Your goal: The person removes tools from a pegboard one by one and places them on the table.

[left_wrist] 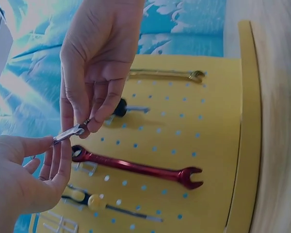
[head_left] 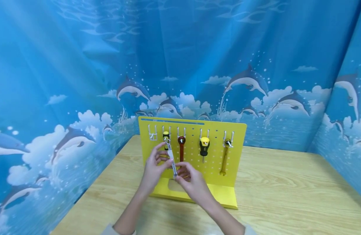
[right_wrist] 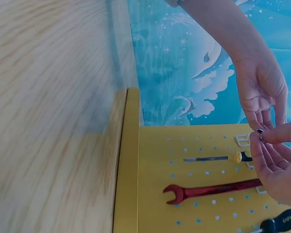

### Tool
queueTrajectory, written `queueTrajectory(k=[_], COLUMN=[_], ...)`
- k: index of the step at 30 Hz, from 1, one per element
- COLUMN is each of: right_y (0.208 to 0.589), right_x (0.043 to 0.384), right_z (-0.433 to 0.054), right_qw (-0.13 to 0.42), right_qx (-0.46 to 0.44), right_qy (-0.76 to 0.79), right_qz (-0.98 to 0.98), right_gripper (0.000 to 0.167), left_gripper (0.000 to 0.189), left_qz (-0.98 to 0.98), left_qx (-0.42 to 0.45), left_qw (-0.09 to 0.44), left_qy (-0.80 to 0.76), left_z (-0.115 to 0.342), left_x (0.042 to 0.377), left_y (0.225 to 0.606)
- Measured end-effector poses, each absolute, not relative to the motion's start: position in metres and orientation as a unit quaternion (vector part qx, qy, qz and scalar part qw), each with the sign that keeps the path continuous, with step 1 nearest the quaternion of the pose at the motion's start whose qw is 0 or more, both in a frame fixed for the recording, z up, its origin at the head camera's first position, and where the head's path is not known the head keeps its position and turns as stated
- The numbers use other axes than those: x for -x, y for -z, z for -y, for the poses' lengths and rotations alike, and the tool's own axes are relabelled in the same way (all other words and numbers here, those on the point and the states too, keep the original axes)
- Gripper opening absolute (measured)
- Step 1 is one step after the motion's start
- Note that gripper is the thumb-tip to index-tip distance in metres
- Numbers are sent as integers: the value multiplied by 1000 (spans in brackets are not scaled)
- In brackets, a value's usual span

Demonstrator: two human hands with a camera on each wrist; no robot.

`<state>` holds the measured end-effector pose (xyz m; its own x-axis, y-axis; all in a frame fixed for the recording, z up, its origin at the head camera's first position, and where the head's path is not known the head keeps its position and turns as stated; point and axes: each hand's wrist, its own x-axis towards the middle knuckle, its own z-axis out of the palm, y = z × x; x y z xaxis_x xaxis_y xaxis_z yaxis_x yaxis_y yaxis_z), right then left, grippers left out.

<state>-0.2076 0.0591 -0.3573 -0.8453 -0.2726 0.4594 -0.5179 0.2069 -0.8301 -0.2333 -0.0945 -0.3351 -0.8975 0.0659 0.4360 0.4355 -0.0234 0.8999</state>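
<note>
Both hands hold a slim silver metal tool [head_left: 171, 158] in front of the yellow pegboard [head_left: 215, 173]; it looks wrench-like, but its exact kind is unclear. My left hand [head_left: 152, 168] holds its upper part between thumb and fingers, while my right hand [head_left: 193, 182] pinches the lower end. In the left wrist view the tool [left_wrist: 68, 133] spans the two hands, its ends partly covered by fingertips. Behind the hands hang a red wrench [head_left: 181, 151] and a yellow-and-black screwdriver [head_left: 166, 134], partly hidden by the tool and left hand.
A stubby yellow-and-black screwdriver [head_left: 204, 145] and a gold wrench [head_left: 225, 160] hang farther right on the board. A white wire hook [head_left: 152, 135] sits at its upper left. The board stands on a wooden table [head_left: 274, 189], with a blue dolphin-print curtain [head_left: 180, 65] behind.
</note>
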Motion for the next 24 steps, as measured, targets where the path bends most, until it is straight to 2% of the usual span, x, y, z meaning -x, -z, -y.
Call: queueTrajectory(k=[14, 24], right_y=[367, 379], right_x=[190, 183], right_z=[-97, -122], right_qw=[145, 189], right_qx=[-237, -266], right_qy=[-564, -539], right_qz=[777, 776], right_gripper=[45, 53], left_gripper=[55, 54], left_qz=[675, 682], left_qx=[254, 261], left_qw=[94, 68], left_qy=[686, 680], left_z=[58, 30], left_x=[230, 225], left_y=[347, 355])
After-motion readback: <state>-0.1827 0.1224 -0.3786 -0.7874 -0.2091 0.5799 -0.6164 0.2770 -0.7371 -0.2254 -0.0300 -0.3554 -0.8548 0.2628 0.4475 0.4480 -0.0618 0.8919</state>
